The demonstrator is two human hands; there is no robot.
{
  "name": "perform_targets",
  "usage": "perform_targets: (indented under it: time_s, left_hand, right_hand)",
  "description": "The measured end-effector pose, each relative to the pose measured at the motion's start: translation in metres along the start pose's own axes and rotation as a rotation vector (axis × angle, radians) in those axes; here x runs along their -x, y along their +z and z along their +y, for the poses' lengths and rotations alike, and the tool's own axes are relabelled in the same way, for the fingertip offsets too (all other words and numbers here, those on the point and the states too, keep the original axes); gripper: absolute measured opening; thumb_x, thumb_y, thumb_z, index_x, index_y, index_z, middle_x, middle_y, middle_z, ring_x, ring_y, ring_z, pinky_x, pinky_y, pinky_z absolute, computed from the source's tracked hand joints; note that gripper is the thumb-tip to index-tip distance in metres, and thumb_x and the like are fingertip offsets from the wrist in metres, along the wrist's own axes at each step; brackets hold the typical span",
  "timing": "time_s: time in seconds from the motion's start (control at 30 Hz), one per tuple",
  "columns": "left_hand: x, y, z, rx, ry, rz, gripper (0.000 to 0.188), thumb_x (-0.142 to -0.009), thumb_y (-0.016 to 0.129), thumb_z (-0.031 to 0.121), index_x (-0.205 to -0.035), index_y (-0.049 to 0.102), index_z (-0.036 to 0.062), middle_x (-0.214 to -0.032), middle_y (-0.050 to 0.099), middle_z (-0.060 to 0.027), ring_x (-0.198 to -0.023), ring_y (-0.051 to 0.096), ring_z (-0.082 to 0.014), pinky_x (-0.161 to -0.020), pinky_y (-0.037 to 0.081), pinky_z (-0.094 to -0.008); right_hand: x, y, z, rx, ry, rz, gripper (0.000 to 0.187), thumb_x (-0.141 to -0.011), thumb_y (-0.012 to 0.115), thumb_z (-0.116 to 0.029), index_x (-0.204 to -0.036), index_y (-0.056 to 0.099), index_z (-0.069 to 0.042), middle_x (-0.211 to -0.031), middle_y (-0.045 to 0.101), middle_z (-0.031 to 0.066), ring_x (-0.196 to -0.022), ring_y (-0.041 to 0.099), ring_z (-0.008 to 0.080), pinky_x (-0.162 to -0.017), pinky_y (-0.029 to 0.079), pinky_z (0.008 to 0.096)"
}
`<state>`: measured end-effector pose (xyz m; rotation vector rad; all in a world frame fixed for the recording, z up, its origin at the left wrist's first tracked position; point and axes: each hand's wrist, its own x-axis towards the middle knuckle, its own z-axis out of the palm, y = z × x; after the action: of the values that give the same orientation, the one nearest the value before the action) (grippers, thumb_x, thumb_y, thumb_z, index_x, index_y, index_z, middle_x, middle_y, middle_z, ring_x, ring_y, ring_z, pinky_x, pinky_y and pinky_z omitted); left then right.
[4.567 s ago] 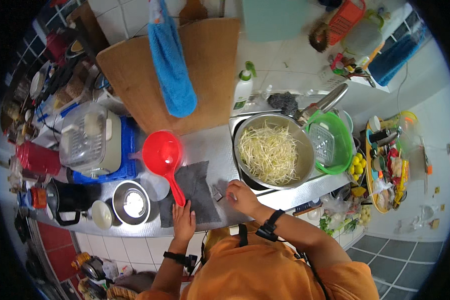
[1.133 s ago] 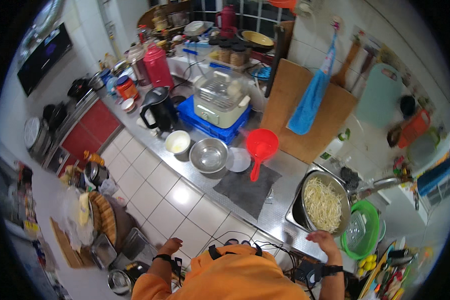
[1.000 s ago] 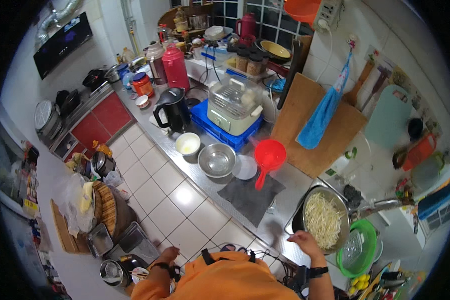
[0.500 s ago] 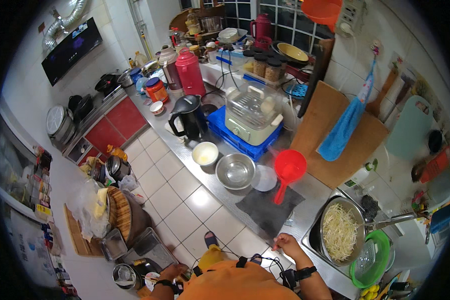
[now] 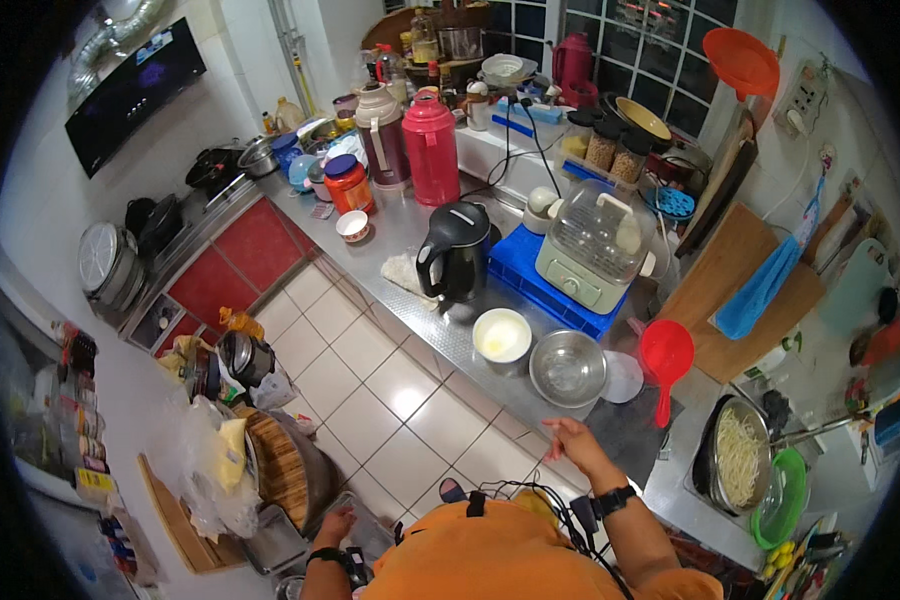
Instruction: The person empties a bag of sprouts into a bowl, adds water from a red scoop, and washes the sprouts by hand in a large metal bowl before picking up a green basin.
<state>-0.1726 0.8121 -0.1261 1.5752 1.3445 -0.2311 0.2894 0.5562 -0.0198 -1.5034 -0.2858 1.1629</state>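
Observation:
My right hand [image 5: 577, 446] hangs over the counter's front edge, below the metal bowl [image 5: 568, 369]. Its fingers are partly stretched and hold nothing. Down at my side is my left hand [image 5: 337, 524], fingers loosely bent, beside a clear plastic tray [image 5: 362, 530]; nothing shows in it. Left of the metal bowl stands a white bowl [image 5: 502, 335] with something pale yellow inside. To its right are a pale round lid [image 5: 623, 377] and a red ladle-shaped scoop [image 5: 664, 350]. A dark mat [image 5: 635, 432] lies nearest to my right hand.
A black kettle [image 5: 456, 250] and a lidded steamer [image 5: 590, 245] on a blue crate [image 5: 530, 270] stand along the counter. Bean sprouts [image 5: 739, 458] fill a pan at right, beside a green basket [image 5: 782, 500]. A wooden-topped barrel [image 5: 280, 460] stands on the floor at left.
The view has swung, so the counter's things sit further right in it. My right hand has moved left along the counter toward the metal bowl. My left hand has come away from the floor containers.

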Motion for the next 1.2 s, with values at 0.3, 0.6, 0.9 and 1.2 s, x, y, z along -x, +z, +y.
perform_targets:
  time_s: [0.3, 0.6, 0.9, 1.2]
  left_hand:
    - [-0.030, -0.051, -0.075, 0.308, -0.191, 0.017, 0.032, -0.087, 0.047, 0.010, -0.117, 0.048, -0.0027, -0.106, 0.059, -0.0144, -0.094, 0.057, -0.0219, -0.078, 0.044, -0.0314]
    - [-0.011, -0.099, -0.010, 0.202, -0.171, 0.117, 0.037, -0.089, 0.049, 0.026, -0.117, 0.052, 0.0019, -0.112, 0.057, -0.0143, -0.104, 0.053, -0.0250, -0.085, 0.043, -0.0341]
    - [-0.010, -0.147, -0.035, 0.150, -0.157, 0.949, 0.021, -0.081, 0.053, 0.017, -0.098, 0.060, 0.0072, -0.091, 0.062, -0.0169, -0.085, 0.058, -0.0354, -0.075, 0.046, -0.0389]
    - [-0.041, -0.291, -0.124, 0.718, -0.328, 1.533, 0.035, -0.081, 0.060, 0.032, -0.099, 0.058, 0.0012, -0.085, 0.060, -0.0100, -0.077, 0.058, -0.0224, -0.067, 0.047, -0.0315]
  right_hand:
    - [-0.106, 0.076, -0.043, -0.192, 0.276, 0.022, 0.042, -0.090, 0.036, -0.009, -0.129, 0.026, 0.001, -0.099, 0.057, 0.0214, -0.080, 0.062, 0.0248, -0.070, 0.051, 0.0319]
    - [-0.211, 0.079, -0.004, -0.751, 0.290, 0.057, 0.036, -0.090, 0.029, -0.018, -0.115, 0.038, 0.006, -0.110, 0.051, 0.0241, -0.101, 0.052, 0.0368, -0.089, 0.043, 0.0469]
    - [-0.210, 0.054, -0.029, -0.732, 0.471, 0.239, 0.031, -0.084, 0.034, -0.012, -0.107, 0.047, 0.004, -0.101, 0.060, 0.0185, -0.095, 0.060, 0.0295, -0.084, 0.048, 0.0447]
    - [-0.212, 0.115, -0.041, -0.588, 0.508, 0.335, 0.038, -0.089, 0.038, -0.031, -0.102, 0.050, 0.002, -0.096, 0.061, 0.0130, -0.088, 0.060, 0.0259, -0.081, 0.049, 0.0397]
